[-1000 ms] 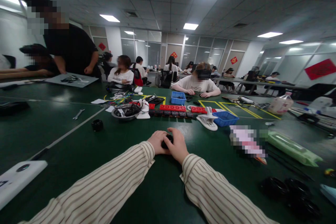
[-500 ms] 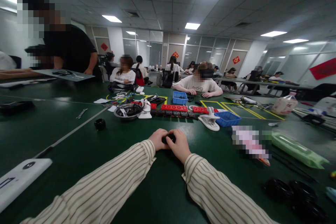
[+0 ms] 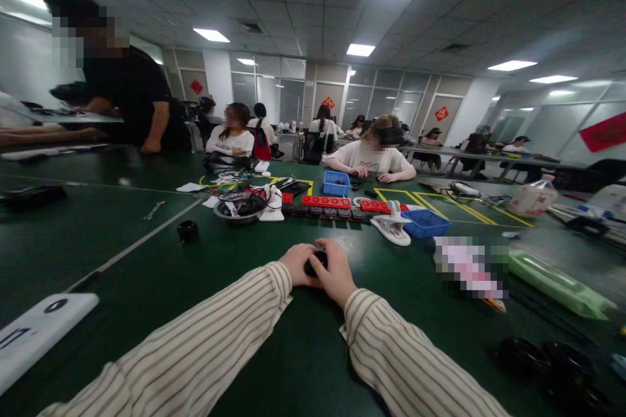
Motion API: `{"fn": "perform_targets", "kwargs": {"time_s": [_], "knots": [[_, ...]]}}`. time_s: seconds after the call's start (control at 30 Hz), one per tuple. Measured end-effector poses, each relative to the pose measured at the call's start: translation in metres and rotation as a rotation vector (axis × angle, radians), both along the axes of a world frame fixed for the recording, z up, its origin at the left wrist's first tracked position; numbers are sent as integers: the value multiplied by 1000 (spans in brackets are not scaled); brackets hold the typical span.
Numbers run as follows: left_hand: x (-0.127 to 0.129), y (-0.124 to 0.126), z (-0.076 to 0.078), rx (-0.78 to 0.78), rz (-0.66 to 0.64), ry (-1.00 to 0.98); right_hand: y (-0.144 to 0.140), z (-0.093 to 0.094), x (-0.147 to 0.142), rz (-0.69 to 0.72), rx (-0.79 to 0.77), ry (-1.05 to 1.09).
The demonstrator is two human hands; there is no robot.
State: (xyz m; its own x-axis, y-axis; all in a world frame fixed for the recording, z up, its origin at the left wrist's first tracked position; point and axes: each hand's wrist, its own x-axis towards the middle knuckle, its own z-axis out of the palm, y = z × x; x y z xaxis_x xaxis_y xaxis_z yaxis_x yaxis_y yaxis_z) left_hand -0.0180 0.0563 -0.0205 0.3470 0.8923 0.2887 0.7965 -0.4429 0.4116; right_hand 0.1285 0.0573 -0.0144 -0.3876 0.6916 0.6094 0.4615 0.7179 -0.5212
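A small black round part is held between both hands just above or on the green table; its kind I cannot make out. My left hand wraps its left side. My right hand closes round the right side, with the thumb across the near face and the fingers over the top. The fingers hide much of the part. A similar black ring-like piece stands on the table to the left, and several black round pieces sit at the lower right.
Ahead lie a red and black row of sockets, white clips, blue bins and a metal bowl of cables. A wrench is on the left, a white box nearer. A co-worker sits opposite; another person stands left.
The black part has turned in my hands, and more of its near face shows. My fingers have shifted slightly. The standing person at left has turned and moved the light-coloured board away.
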Motion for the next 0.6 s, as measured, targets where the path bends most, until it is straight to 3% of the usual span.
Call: {"fn": "perform_targets", "kwargs": {"time_s": [0.27,0.43,0.6], "knots": [[2,-4,0,72,95,55,4,-2,0,-117,-47,-13],[1,1,-3,79,96,153,1,1,-1,-71,-38,-55],[-3,6,-8,56,27,75,0,4,-1,2,-33,-37]]}}
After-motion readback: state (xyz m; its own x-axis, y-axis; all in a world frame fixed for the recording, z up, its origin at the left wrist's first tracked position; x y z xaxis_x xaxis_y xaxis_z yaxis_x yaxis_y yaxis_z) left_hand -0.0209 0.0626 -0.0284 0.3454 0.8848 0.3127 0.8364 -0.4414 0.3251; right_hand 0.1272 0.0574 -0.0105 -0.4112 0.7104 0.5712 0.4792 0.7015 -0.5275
